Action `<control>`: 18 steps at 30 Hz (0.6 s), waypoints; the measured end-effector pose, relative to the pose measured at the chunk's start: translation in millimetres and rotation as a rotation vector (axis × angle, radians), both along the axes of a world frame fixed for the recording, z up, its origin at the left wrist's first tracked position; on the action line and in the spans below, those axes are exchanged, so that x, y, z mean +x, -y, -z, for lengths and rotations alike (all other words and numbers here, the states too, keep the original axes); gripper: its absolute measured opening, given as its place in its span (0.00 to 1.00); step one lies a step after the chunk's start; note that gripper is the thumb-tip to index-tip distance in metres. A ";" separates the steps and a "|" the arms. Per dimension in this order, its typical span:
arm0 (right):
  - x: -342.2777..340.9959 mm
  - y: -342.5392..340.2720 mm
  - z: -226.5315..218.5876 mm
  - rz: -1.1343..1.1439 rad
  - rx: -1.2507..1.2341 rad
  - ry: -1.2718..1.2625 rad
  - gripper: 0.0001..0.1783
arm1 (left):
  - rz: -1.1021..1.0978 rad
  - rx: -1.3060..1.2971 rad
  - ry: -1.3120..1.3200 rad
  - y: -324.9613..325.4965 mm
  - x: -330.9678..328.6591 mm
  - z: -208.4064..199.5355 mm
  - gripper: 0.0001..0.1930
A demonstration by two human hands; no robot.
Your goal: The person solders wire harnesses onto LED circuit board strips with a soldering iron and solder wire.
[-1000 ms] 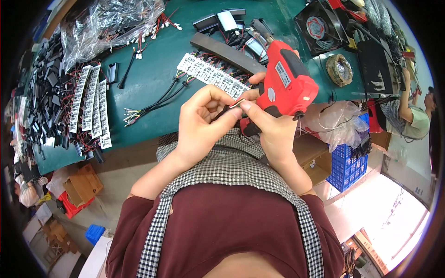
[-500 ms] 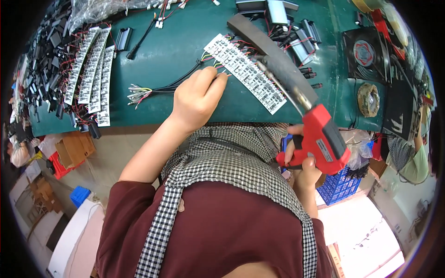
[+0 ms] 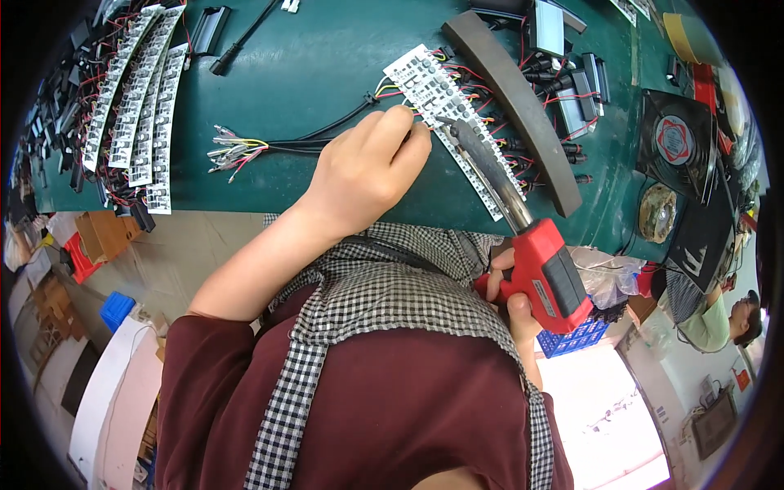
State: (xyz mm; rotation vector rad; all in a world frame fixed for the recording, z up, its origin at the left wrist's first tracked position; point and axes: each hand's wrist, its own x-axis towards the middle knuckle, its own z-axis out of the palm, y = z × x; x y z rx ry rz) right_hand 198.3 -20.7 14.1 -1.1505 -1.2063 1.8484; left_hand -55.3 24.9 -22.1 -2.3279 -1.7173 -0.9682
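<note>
My left hand (image 3: pixel 363 171) is closed in a pinch at the left edge of a white strip of circuit boards (image 3: pixel 419 72). Thin coloured wires run from a black cable (image 3: pixel 296 147) into its fingertips; the pinch itself is partly hidden. Stripped wire ends fan out at the cable's left end. A red and black soldering gun (image 3: pixel 543 273) is gripped in my right hand (image 3: pixel 521 314), low at the bench edge. Its long metal barrel slants up across the strip, and the tip sits close to my left fingertips. Whether the tip touches the board I cannot tell.
A dark curved bar (image 3: pixel 523 106) lies along the strip's right side. Beyond it are black connectors and metal-cased parts (image 3: pixel 563 33). A black fan (image 3: pixel 674 135) and a tape roll (image 3: pixel 656 214) stand at the right. More board strips (image 3: pixel 163 131) lie at the left. Another person (image 3: pixel 710 322) is at far right.
The soldering gun's tip has come left and down over the strip, nearer my left fingers. My left hand still pinches at the board edge. The whole view has shifted slightly.
</note>
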 end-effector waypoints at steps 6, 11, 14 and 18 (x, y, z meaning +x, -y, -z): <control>-8.0 -5.9 -1.2 0.017 0.039 -0.028 0.29 | -0.010 0.007 0.002 -1.1 0.6 -0.1 0.08; -20.6 -10.7 -4.0 0.045 0.040 0.067 0.28 | -0.006 0.031 -0.005 -2.2 0.8 2.6 0.08; -24.6 -12.2 -8.3 0.061 0.102 0.176 0.29 | -0.003 0.029 -0.005 -2.1 0.2 3.3 0.07; -0.3 3.2 14.1 0.058 0.296 0.449 0.26 | -0.007 0.021 0.007 -1.8 0.8 1.2 0.08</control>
